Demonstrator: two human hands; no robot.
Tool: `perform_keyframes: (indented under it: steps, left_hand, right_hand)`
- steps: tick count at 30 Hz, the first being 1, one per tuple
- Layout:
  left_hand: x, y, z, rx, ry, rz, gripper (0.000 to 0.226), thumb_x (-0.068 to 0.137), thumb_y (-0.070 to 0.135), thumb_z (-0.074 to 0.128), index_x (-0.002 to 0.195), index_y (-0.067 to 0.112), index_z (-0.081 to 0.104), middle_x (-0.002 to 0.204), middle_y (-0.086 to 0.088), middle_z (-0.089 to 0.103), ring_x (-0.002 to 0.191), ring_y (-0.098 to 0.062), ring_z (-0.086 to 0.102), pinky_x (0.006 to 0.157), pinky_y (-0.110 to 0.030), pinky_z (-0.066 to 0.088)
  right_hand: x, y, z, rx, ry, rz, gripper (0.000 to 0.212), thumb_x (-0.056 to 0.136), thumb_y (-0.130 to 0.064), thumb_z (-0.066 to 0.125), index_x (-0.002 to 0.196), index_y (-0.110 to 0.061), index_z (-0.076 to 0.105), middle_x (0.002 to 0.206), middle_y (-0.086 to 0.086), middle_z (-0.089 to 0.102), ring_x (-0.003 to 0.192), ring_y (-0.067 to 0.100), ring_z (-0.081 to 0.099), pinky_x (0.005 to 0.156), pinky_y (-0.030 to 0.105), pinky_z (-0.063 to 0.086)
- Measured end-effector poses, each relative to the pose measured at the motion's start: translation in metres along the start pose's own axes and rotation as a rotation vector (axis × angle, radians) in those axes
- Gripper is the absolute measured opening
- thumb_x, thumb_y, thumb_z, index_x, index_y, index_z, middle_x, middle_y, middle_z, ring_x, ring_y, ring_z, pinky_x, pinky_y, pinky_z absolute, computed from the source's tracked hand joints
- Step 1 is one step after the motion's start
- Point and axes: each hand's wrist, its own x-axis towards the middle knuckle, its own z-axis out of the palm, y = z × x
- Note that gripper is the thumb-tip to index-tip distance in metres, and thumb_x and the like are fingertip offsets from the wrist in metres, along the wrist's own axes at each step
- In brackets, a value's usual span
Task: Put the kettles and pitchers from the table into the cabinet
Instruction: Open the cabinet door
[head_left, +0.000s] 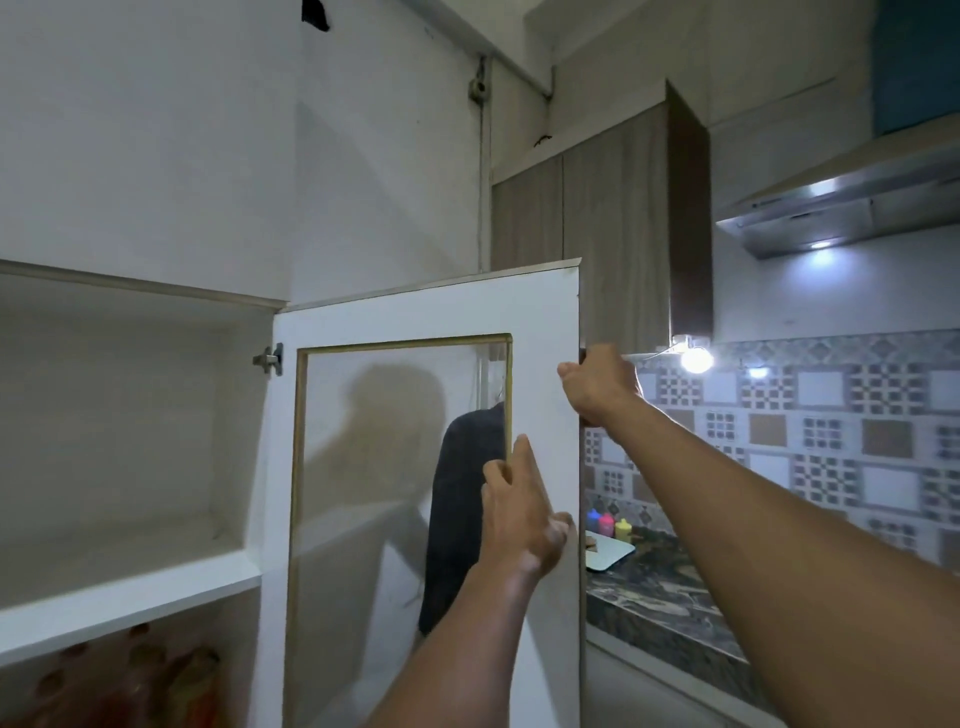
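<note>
A white cabinet (130, 577) stands open at the left, its upper shelf bare. Its white door (431, 317) with a glass pane hangs swung out towards me. My right hand (597, 384) is closed around the door's outer edge near the top, on what looks like a dark handle. My left hand (522, 514) lies flat against the door's frame lower down, fingers spread and thumb curled round the edge. No kettle or pitcher is in view.
The lower cabinet shelf (130, 680) holds blurred packets. A dark stone counter (670, 597) runs to the right with a white tray (608, 553) and small coloured bottles (608, 522). Wooden wall cupboards (597, 208) and a range hood (831, 208) hang above. A dark cloth (457, 499) hangs behind the glass.
</note>
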Motion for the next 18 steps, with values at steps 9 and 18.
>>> perform_keyframes:
  steps: [9,18]
  left_hand:
    - [0.02,-0.006,0.012,0.083,-0.055,0.015,0.094,0.088,0.023,0.069,0.155,0.031,0.003,0.148,-0.006,0.027,0.132,-0.025,0.045,0.108,-0.037,0.041]
    - [0.0,-0.038,-0.049,0.199,-0.067,-0.043,0.08,0.087,0.029,0.064,0.152,0.028,0.016,0.152,-0.018,0.029,0.135,-0.038,0.04,0.107,-0.052,0.042]
  right_hand:
    - [0.021,0.017,0.01,0.029,0.047,0.013,0.026,0.099,-0.018,0.055,0.114,0.002,0.062,0.112,0.02,0.067,0.089,0.032,0.059,0.072,0.033,0.04]
    - [-0.051,-0.013,0.008,-0.189,0.357,-0.259,0.038,0.09,-0.01,0.059,0.127,-0.013,0.055,0.131,0.011,0.057,0.119,0.031,0.053,0.093,0.042,0.047]
